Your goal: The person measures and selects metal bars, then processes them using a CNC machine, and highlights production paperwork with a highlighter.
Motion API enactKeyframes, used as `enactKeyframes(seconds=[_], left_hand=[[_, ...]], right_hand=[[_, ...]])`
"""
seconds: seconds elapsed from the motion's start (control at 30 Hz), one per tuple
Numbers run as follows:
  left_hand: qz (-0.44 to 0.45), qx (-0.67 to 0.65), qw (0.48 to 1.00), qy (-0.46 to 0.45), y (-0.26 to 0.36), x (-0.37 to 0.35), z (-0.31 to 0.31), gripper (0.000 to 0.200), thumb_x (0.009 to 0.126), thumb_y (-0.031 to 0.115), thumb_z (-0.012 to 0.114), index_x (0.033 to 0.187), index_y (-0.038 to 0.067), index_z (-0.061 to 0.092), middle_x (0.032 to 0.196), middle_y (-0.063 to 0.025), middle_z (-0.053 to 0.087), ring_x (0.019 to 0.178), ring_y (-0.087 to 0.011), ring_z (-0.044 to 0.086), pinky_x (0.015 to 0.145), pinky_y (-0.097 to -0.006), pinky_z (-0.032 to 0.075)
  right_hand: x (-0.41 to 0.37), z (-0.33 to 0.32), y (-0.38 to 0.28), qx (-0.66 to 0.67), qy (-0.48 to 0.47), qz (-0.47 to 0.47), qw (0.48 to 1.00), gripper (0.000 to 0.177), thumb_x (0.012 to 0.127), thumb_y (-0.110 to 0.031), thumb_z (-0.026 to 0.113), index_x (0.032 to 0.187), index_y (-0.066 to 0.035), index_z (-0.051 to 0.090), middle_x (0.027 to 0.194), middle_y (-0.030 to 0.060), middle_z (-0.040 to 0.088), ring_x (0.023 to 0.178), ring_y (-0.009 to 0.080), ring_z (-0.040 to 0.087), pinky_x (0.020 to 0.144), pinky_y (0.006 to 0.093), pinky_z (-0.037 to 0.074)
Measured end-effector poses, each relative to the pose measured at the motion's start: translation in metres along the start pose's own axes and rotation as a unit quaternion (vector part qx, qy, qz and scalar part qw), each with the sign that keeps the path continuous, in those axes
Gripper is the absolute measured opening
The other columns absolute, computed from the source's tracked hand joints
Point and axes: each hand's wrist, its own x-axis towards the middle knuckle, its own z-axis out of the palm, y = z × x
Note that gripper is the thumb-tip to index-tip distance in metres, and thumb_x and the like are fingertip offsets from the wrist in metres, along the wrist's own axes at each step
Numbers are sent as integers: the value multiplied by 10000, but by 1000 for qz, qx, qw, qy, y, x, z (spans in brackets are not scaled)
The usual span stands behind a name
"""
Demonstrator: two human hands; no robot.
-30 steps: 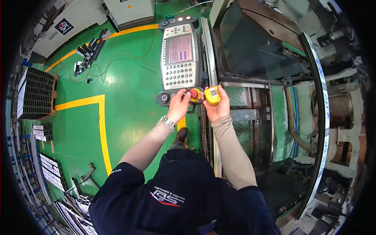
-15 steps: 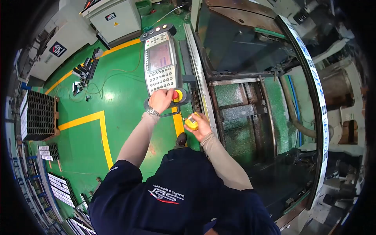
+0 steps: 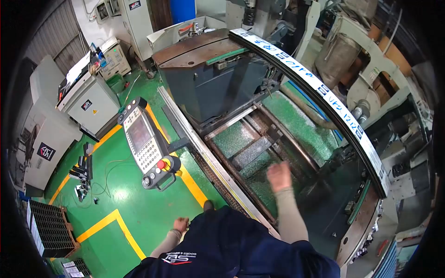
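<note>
My right hand [image 3: 279, 176] is stretched out over the machine bed, between me and the long dark profile. It looks closed, with the back of the hand toward me and some blur; whatever it holds is hidden. Low beside my body is my left hand [image 3: 181, 224], away from the control panel, its fingers bent and partly out of sight. The control panel [image 3: 147, 150] has a screen, a keypad and a red emergency stop button [image 3: 162, 164] on a yellow base. Across the machine lies the long dark profile with a white, hand-marked strip [image 3: 301, 69].
A metal rail [image 3: 208, 160] runs along the machine's near edge. Dark plates [image 3: 208, 90] flank the open frame. On the green floor are yellow lines [image 3: 127, 231], a thin cable, black offcuts [image 3: 82, 171] and a stack of profiles [image 3: 46, 227]. Grey cabinets [image 3: 90, 106] stand at the left.
My left hand has let go of the emergency stop button area and dropped to my side. My right hand has moved over the machine; the yellow tape measure it held no longer shows. The view turned right.
</note>
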Motion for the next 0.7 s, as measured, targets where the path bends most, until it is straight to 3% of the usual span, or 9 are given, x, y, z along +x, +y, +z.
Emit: enactKeyframes(seconds=[0.07, 0.1, 0.2, 0.23, 0.33, 0.43, 0.5, 0.57, 0.7], left_hand=[[74, 97, 992, -14, -34, -10, 2, 298, 868, 294, 683, 876, -4, 666, 739, -98, 676, 619, -187, 635, 558, -338, 522], [47, 111, 993, 12, -31, -26, 2, 306, 861, 300, 689, 874, -5, 668, 742, -98, 678, 614, -194, 637, 552, -346, 525], [-165, 134, 977, -30, -10, -21, -10, 328, 839, 328, 702, 841, 1, 671, 734, -101, 679, 599, -210, 644, 529, -375, 529], [-179, -10, 982, -60, -50, 9, -22, 326, 838, 340, 696, 819, 15, 671, 705, -101, 670, 563, -212, 634, 495, -374, 517], [-111, -49, 988, 91, 23, 9, -30, 320, 879, 326, 660, 905, 7, 672, 679, -82, 640, 549, -183, 602, 471, -332, 488], [-5, -92, 976, 196, 86, -5, -28, 317, 916, 310, 649, 1054, 27, 617, 820, -46, 650, 660, -161, 586, 560, -287, 465], [-18, -104, 977, 183, 150, -60, -19, 464, 918, 344, 641, 1173, -40, 591, 971, -133, 675, 838, -176, 641, 675, -332, 519], [14, -90, 979, 180, 144, -95, -12, 446, 914, 345, 643, 1150, -32, 605, 948, -132, 684, 834, -183, 651, 681, -335, 519], [-66, -38, 981, 176, 69, -141, -4, 414, 897, 336, 659, 1102, -22, 629, 877, -127, 700, 832, -182, 668, 702, -327, 519]], right_hand=[[-17, -1, -89, 11, -20, -114, 993, 341, 927, -460, 627, 974, -122, 633, 981, 46, 693, 915, 191, 651, 840, 372, 529], [-4, -19, -128, -7, -22, -196, 980, 541, 914, -491, 632, 1252, -76, 544, 1248, 122, 613, 1176, 234, 574, 1001, 415, 462], [-15, 31, -201, 21, -21, -304, 952, 962, 887, -489, 670, 1523, -113, 55, 1542, 202, 236, 1415, 319, 308, 1154, 456, 306], [-8, 39, -217, 19, -62, -318, 946, 1084, 873, -485, 689, 1538, -148, -98, 1585, 208, 117, 1450, 342, 234, 1176, 468, 271], [24, 75, -237, 98, -87, -316, 940, 1073, 850, -466, 724, 1549, -176, -36, 1579, 211, 127, 1448, 347, 232, 1158, 503, 304], [43, 128, -235, 98, 21, -318, 943, 964, 829, -481, 739, 1537, -165, 166, 1538, 174, 281, 1400, 334, 326, 1098, 541, 376], [116, 113, -262, 109, -86, -256, 957, 738, 841, -493, 714, 1425, -150, 422, 1416, 122, 478, 1291, 311, 457, 1028, 536, 438], [131, 137, -259, 82, 9, -321, 944, 504, 862, -432, 635, 1244, -108, 581, 1236, 94, 618, 1140, 292, 571, 998, 503, 447], [119, 145, -246, 74, -73, -253, 962, 450, 816, -341, 625, 1183, -81, 607, 1173, 85, 645, 1105, 295, 587, 976, 492, 470]])
